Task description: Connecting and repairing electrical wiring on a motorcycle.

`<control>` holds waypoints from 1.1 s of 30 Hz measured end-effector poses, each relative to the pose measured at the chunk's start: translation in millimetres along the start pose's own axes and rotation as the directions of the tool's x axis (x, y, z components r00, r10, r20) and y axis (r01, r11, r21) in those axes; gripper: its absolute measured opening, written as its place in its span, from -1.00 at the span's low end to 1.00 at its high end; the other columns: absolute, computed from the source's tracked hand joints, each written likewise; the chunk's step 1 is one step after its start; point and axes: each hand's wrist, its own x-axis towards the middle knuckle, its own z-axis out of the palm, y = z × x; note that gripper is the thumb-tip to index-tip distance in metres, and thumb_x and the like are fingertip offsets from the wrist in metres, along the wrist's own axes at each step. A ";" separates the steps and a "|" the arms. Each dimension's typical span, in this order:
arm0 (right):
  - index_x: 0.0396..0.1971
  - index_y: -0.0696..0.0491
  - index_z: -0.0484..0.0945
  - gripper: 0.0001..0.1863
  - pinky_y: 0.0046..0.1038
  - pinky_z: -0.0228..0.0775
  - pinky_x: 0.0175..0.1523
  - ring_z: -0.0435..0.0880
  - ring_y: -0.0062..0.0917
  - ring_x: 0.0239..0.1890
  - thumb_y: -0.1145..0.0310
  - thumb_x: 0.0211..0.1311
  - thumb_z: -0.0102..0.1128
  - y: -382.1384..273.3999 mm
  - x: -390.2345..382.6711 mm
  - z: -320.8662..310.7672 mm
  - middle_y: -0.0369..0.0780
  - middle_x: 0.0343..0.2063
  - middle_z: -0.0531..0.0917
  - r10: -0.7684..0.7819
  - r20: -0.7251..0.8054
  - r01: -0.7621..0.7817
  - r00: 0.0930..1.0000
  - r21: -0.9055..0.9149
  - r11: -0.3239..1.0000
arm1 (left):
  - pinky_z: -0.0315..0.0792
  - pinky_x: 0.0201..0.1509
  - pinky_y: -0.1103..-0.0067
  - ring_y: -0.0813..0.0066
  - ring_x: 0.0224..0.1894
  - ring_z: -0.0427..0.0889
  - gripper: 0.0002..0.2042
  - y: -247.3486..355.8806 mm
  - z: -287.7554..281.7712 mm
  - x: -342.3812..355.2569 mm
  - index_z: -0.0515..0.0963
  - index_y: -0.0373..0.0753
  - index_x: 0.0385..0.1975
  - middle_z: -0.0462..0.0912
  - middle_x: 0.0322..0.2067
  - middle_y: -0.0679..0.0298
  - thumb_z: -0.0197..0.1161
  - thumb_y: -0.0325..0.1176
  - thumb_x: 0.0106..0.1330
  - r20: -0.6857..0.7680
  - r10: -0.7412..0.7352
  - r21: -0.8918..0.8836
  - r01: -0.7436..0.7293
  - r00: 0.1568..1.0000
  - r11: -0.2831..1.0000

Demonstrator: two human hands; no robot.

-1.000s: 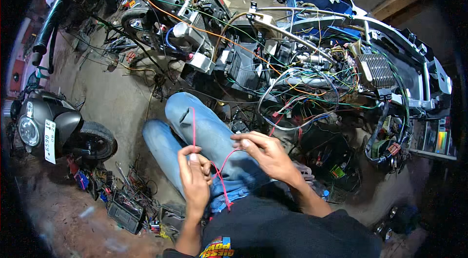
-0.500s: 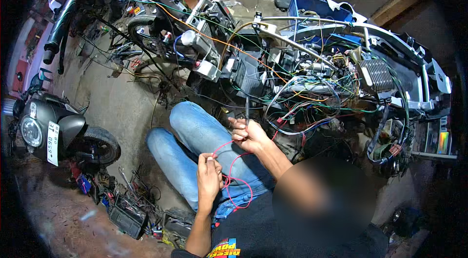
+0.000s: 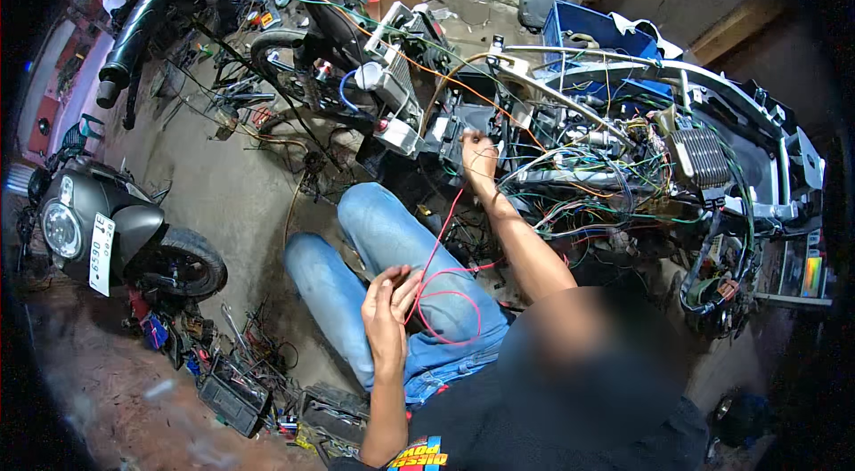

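Both visible: our left hand (image 3: pixel 389 311), lower centre, loosely bent at pink wire (image 3: pixel 440 240), pinch unclear; our right hand (image 3: pixel 479 161), upper centre, at dark plastic casing (image 3: pixel 443 134), grip we can't tell.

pinkish-red wire (image 3: pixel 435 246), faded blue jeans (image 3: pixel 392 231)

Smooth plastic-coated red wire (image 3: pixel 437 244)

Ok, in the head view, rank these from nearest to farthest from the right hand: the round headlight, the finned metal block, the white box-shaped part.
1. White box-shaped part: just left of the right hand.
2. Finned metal block: well off to the right.
3. Round headlight: farthest, near the left edge.
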 end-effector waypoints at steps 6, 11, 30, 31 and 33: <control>-0.33 0.07 0.69 -0.49 -0.18 0.46 -0.03 0.68 -0.07 -0.17 -0.10 0.27 0.02 -10.4 9.2 -3.3 0.04 -0.32 0.70 0.049 0.054 -0.042 0.997 -0.127 0.991 | 0.54 0.17 0.33 0.06 0.03 0.64 -0.77 1.4 -21.5 4.4 0.44 -0.43 -0.13 0.57 -0.14 0.01 -0.08 -0.37 0.51 -0.158 0.248 0.019 -0.248 0.956 0.969; -0.31 0.10 0.68 -0.54 -0.18 0.49 -0.07 0.69 -0.08 -0.19 -0.02 0.30 0.05 -25.3 -3.0 -14.5 0.07 -0.31 0.69 0.028 0.069 -0.026 0.997 -0.035 0.999 | 0.60 0.04 0.33 0.06 -0.10 0.68 -0.77 6.6 -36.4 12.1 0.41 -0.41 -0.14 0.56 -0.22 0.03 -0.06 -0.34 0.49 -0.207 0.250 0.058 -0.244 0.946 0.968; -0.47 0.14 0.63 -0.60 -0.29 0.43 -0.34 0.63 -0.33 -0.51 0.12 0.33 0.02 -20.7 -71.6 -47.0 -0.08 -0.56 0.64 0.006 0.327 -0.112 0.945 0.306 0.945 | 0.55 0.05 0.43 0.26 -0.09 0.66 -0.77 13.4 17.4 8.8 0.46 -0.40 -0.09 0.61 -0.17 0.09 -0.09 -0.38 0.52 0.033 0.368 0.229 -0.365 0.929 0.902; -0.46 0.11 0.64 -0.63 -0.37 0.40 -0.38 0.57 -0.46 -0.57 0.14 0.34 0.02 -26.1 -94.6 -62.3 -0.18 -0.61 0.62 0.074 0.466 -0.274 0.882 0.379 0.884 | 0.58 -0.05 0.48 0.32 -0.14 0.67 -0.77 13.7 26.1 10.1 0.48 -0.41 -0.09 0.61 -0.16 0.08 -0.08 -0.40 0.52 0.065 0.362 0.240 -0.367 0.930 0.899; -0.42 0.06 0.63 -0.70 -0.48 0.33 -0.43 0.45 -0.66 -0.61 0.18 0.37 0.03 -43.4 -139.9 -94.1 -0.32 -0.65 0.53 0.061 0.615 -0.364 0.786 0.380 0.851 | 0.57 -0.23 0.57 0.42 -0.26 0.66 -0.78 16.4 41.0 16.1 0.50 -0.41 -0.10 0.61 -0.15 0.09 -0.04 -0.40 0.51 0.151 0.287 0.342 -0.322 0.946 0.883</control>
